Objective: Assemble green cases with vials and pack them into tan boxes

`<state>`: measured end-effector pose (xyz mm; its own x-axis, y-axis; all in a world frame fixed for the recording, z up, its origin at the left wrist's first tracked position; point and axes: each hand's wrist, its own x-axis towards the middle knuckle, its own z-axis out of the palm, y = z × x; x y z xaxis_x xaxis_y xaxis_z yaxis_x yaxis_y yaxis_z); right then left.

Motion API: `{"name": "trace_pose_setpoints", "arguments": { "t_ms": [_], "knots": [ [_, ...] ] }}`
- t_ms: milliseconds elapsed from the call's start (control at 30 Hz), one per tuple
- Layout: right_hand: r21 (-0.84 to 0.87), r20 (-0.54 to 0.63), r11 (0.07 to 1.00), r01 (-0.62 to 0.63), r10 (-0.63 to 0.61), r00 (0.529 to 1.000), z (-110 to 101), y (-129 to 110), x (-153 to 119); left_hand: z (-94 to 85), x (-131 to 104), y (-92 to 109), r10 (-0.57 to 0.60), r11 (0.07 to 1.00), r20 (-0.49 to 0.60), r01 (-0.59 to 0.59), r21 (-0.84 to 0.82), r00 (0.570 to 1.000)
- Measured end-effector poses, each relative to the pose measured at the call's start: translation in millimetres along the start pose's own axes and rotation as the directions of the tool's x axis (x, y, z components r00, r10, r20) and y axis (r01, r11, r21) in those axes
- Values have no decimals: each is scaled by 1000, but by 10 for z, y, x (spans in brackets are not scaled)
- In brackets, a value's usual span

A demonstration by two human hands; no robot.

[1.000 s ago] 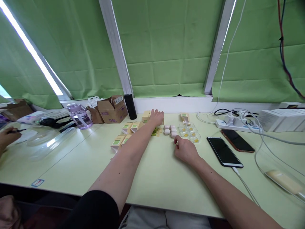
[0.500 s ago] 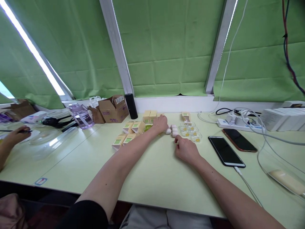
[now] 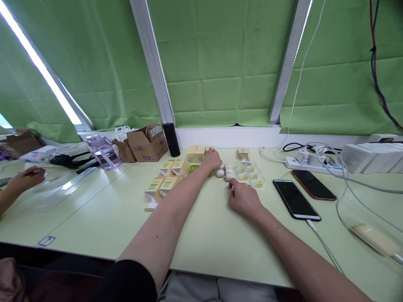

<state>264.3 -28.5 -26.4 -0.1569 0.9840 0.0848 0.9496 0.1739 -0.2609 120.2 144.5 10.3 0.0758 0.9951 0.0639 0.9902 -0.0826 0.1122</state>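
My left hand [image 3: 211,160] reaches to the back of the table, its fingers closed around the near side of a small cream box [image 3: 209,148]; the hand hides most of that box. Two like boxes [image 3: 195,152] stand just left of it. More cream boxes with green labels [image 3: 166,184] lie left of my forearm, with a green item [image 3: 192,168] partly behind it. My right hand [image 3: 244,199] rests on the table, fingers curled in with nothing visible in them. Its index finger is close to several small white rounded pieces [image 3: 228,172]. Clear cups with yellow centres [image 3: 251,173] sit to their right.
An open cream box [image 3: 244,155] stands behind the cups. Two phones [image 3: 296,199], cables and a power strip [image 3: 315,167] lie at right. A cardboard box [image 3: 147,144], black cylinder [image 3: 171,139] and purple bottle [image 3: 103,152] stand at back left. Another person's hand [image 3: 30,178] is at far left.
The view has shifted slightly. My left hand stays at the back boxes and my right hand stays beside the white pieces. The other person's hand has moved a little to the right.
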Motion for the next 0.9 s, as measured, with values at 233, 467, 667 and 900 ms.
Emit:
{"name": "trace_pose_setpoints", "arguments": {
  "t_ms": [233,467,667,900],
  "knots": [
    [-2,5,1000,-5,5,1000,-9,-7,-5,16,116,32,-45,998,24,46,-51,999],
    [-1,18,1000,-13,13,1000,-32,-21,-19,-11,37,59,-48,994,3,48,-98,999],
    [5,7,1000,-1,1,1000,-13,-13,-19,-135,-257,20,-7,986,-129,-14,-164,992],
    [-3,0,1000,5,-5,1000,38,-9,0,-402,-919,-291,33,962,-270,-103,-251,962]
  ]
}}
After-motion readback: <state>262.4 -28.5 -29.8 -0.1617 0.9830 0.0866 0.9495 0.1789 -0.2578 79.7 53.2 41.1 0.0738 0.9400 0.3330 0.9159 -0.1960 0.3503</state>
